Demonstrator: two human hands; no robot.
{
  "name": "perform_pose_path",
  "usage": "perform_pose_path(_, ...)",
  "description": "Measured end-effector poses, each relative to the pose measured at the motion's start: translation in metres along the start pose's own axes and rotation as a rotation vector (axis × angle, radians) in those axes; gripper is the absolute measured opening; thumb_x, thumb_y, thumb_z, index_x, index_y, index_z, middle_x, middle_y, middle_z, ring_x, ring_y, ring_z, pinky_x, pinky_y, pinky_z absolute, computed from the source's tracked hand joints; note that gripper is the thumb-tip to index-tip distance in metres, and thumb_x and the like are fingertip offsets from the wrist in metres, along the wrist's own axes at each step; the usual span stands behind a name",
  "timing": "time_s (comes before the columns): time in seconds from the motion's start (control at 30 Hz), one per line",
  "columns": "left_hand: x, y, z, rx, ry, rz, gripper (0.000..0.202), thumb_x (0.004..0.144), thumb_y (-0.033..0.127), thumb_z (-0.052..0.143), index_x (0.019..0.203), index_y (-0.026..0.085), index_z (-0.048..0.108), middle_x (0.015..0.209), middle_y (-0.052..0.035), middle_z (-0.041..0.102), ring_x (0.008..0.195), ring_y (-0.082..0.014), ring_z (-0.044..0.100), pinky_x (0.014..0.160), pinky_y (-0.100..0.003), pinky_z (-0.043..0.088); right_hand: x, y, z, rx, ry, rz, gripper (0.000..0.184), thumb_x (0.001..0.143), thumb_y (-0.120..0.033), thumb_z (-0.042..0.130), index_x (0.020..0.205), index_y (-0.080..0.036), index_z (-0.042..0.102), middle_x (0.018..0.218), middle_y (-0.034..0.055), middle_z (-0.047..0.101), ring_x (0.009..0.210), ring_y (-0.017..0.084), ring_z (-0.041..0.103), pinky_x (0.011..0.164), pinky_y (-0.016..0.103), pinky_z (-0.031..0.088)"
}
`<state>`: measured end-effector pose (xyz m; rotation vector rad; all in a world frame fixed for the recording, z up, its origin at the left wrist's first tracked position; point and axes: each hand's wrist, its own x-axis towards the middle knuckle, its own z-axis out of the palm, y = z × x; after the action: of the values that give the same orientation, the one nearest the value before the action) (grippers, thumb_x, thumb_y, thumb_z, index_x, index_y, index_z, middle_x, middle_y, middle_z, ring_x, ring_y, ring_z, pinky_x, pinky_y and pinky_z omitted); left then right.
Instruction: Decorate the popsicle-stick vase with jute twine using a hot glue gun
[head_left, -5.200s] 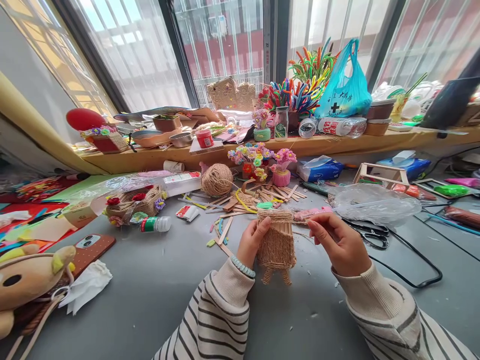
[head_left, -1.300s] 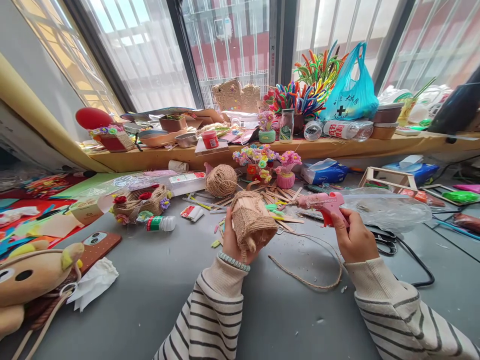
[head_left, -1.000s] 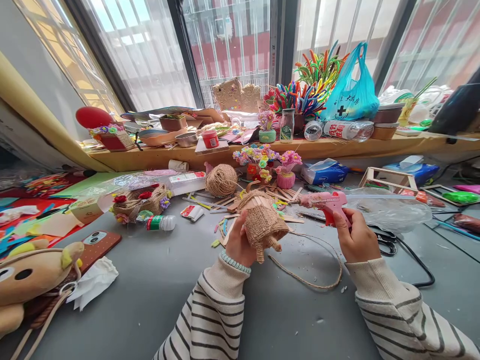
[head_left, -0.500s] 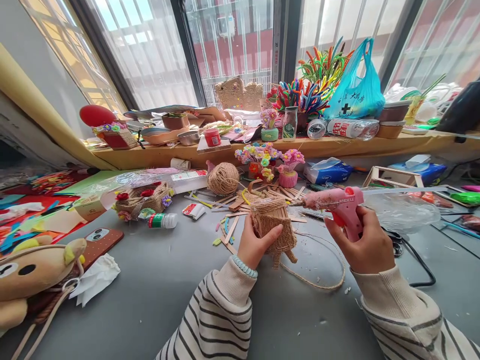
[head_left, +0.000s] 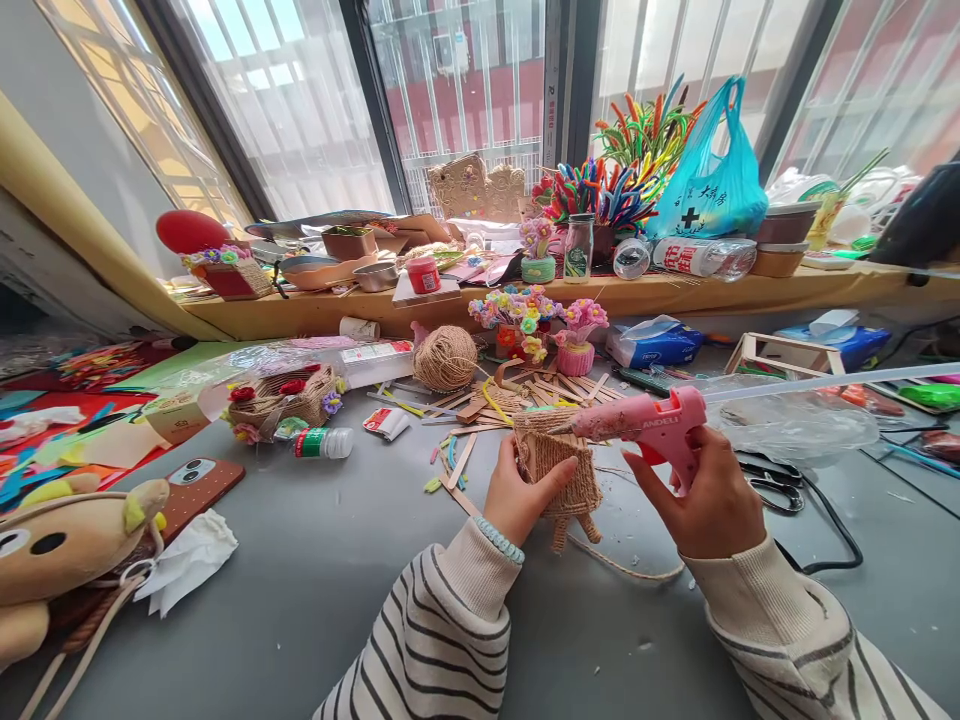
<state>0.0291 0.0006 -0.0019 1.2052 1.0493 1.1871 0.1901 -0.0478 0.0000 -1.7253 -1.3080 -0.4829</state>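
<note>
My left hand (head_left: pixel 527 492) is closed around a small twine-wrapped box with short legs (head_left: pixel 568 482), thumb across its front, holding it up over the grey table. A pink hot glue gun (head_left: pixel 645 425) is gripped in my right hand (head_left: pixel 709 500), its nozzle pointing left at the upper edge of the box. Whether the tip touches the twine I cannot tell. A clear glue stick (head_left: pixel 810 382) sticks out of the gun's back. From beneath the box a strand of twine (head_left: pixel 637 573) loops over the table. The ball of twine (head_left: pixel 445 358) lies behind, to the left.
Wooden craft sticks (head_left: pixel 592 388) are scattered behind the box. Black scissors (head_left: pixel 776 488) and a black cable (head_left: pixel 844 545) lie right of my right hand. On the left are a small bottle (head_left: pixel 324 443), a phone (head_left: pixel 202 490) and a plush bear (head_left: pixel 67 550). Pipe-cleaner flowers (head_left: pixel 576 335) stand at the back.
The glue gun has moved left and slightly down, its nozzle now over the box's upper edge. The box has shifted slightly right and down in my left hand.
</note>
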Motion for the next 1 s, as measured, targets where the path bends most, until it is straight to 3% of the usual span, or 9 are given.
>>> perform_pose_path(0.63,0.0014,-0.0037,-0.0036,0.031,-0.032,0.045,0.048,0.059,0.040,0.071,0.098,0.018,0.054,0.098,-0.0088,0.063,0.094,-0.0246,0.057,0.084,-0.036,0.042,-0.0012,-0.0012,0.0023,0.012,0.005,-0.010,0.056,0.076,-0.063,0.037,0.102,-0.014,0.047,0.084,0.0108,0.060,0.070,0.023,0.061,0.052,0.029,0.043)
perform_pose_path(0.83,0.0019,-0.0054,-0.0030,0.074,0.009,-0.003,0.050,0.055,0.043,0.072,0.093,0.017,0.052,0.089,-0.0089,0.063,0.085,-0.0244,0.059,0.075,-0.035,0.045,-0.0009,-0.0025,0.0015,0.007,0.010,-0.049,0.051,0.079,-0.058,0.037,0.099,-0.013,0.047,0.078,0.0099,0.059,0.064,0.021,0.059,0.050,0.029,0.041)
perform_pose_path(1.0,0.0017,-0.0058,-0.0022,0.092,0.009,-0.007,0.052,0.055,0.046,0.071,0.094,0.017,0.051,0.093,-0.0100,0.062,0.086,-0.0240,0.059,0.076,-0.035,0.045,-0.0009,-0.0027,0.0018,0.008,0.034,-0.044,0.045,0.079,-0.054,0.041,0.098,-0.014,0.047,0.076,0.0080,0.059,0.063,0.020,0.059,0.048,0.028,0.040)
